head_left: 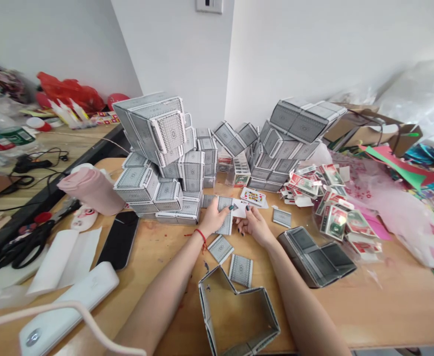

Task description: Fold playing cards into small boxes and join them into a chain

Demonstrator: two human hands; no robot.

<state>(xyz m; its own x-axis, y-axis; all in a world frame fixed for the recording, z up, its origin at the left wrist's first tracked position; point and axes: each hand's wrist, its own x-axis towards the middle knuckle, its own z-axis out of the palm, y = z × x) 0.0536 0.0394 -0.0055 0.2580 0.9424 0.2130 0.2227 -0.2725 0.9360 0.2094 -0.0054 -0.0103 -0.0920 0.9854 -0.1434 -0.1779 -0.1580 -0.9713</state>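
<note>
Playing card (240,209) now pinched by left hand (217,217) and right hand (254,224), heart-shaped frame (263,309) at its six o'clock on the bench (398,316)!

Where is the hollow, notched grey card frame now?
In the head view, the hollow grey frame sits at bottom centre on the wooden table, between left forearm and right forearm, below two grey patterned squares.

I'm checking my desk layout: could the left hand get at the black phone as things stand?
Probably yes: tabletop alone seems to lie between the left hand and the black phone, and nothing lies on it, though that hand would have to release its card.
</note>
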